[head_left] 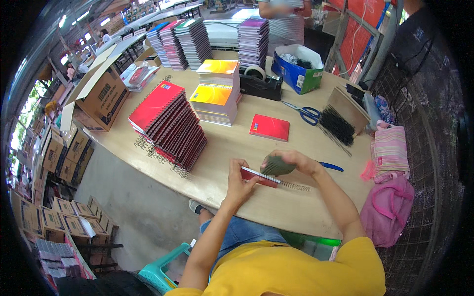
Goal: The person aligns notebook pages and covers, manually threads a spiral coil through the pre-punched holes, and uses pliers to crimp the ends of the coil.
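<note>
My left hand (238, 185) is closed around one end of a small red notebook (268, 183), held on edge just above the table's front edge. A metal wire coil (297, 187) runs along the notebook's spine and sticks out past its right end. My right hand (299, 161) grips a dark green ribbed pad (278, 166), which touches or nearly touches the coil. Beyond my hands a red notebook (269, 128) without a visible coil lies flat. Left of them rises a tall stack of coiled red notebooks (173, 123), loose wire ends poking out at its lower left.
Yellow notebooks (213, 94) are stacked mid-table, a tape dispenser (260, 87) behind them. On the right lie blue-handled scissors (309, 116), black wire coils (336, 125), a blue tool (331, 166) and a pink bag (387, 209). A cardboard box (101, 103) stands left.
</note>
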`<state>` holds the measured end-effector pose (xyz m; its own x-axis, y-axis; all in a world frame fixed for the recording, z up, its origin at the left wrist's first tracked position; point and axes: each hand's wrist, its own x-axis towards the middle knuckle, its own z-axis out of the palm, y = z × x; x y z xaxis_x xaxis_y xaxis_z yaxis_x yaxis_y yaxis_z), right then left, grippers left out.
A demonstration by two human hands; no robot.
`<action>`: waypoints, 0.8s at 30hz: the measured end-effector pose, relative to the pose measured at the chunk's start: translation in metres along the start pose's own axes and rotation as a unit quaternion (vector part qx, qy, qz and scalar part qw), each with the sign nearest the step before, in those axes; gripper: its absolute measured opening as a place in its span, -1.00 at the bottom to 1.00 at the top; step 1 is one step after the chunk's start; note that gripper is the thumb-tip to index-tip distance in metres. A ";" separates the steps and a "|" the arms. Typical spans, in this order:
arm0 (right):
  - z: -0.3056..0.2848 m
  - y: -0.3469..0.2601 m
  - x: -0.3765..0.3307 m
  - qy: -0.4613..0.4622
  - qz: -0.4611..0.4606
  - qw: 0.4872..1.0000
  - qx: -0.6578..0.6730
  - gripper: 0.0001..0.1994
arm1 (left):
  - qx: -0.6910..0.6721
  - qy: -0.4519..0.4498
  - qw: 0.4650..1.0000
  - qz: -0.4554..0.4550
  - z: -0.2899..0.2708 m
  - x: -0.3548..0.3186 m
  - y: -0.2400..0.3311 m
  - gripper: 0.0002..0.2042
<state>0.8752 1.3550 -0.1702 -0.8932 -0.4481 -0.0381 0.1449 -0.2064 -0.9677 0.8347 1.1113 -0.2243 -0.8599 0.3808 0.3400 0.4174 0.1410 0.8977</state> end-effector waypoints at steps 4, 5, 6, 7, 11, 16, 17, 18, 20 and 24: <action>0.002 0.002 0.007 0.138 0.035 0.953 -0.269 -0.53 | 0.020 -0.008 1.000 0.020 0.001 0.002 0.000 -0.43; 0.005 0.002 0.007 0.122 0.030 0.962 -0.242 -0.52 | 0.027 -0.005 0.999 0.025 0.001 0.001 -0.002 -0.42; 0.010 0.001 0.006 0.104 0.025 0.971 -0.214 -0.51 | 0.035 -0.001 0.999 0.031 0.000 0.001 -0.003 -0.42; 0.013 -0.001 0.007 0.087 0.020 0.979 -0.186 -0.51 | 0.042 0.002 0.998 0.036 0.000 0.001 -0.005 -0.42; 0.004 -0.005 0.006 0.093 -0.027 0.970 -0.223 -0.51 | 0.039 -0.002 0.998 0.057 0.002 0.002 0.000 -0.42; 0.017 0.009 0.010 0.124 0.023 0.961 -0.245 -0.47 | 0.013 -0.009 0.999 0.037 0.001 0.000 -0.002 -0.45; 0.015 0.006 0.010 0.095 0.001 0.981 -0.170 -0.48 | 0.017 -0.008 0.999 0.034 0.001 -0.001 -0.004 -0.44; 0.016 0.002 0.011 0.065 -0.021 0.993 -0.093 -0.49 | 0.021 -0.007 0.999 0.032 0.001 -0.002 -0.006 -0.43; 0.027 -0.004 0.014 0.137 0.023 0.910 -0.390 -0.50 | -0.015 -0.001 1.000 0.019 -0.001 -0.003 -0.005 -0.45; 0.009 0.005 0.011 0.173 0.002 0.973 -0.150 -0.50 | -0.235 -0.037 0.967 -0.093 -0.026 0.003 -0.024 -0.62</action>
<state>0.8697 1.3412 -0.1737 -0.9902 -0.1183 -0.0738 0.0644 0.0815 -0.9946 0.8142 1.0853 -0.2379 -0.8766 0.4558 0.1545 0.0621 -0.2111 0.9755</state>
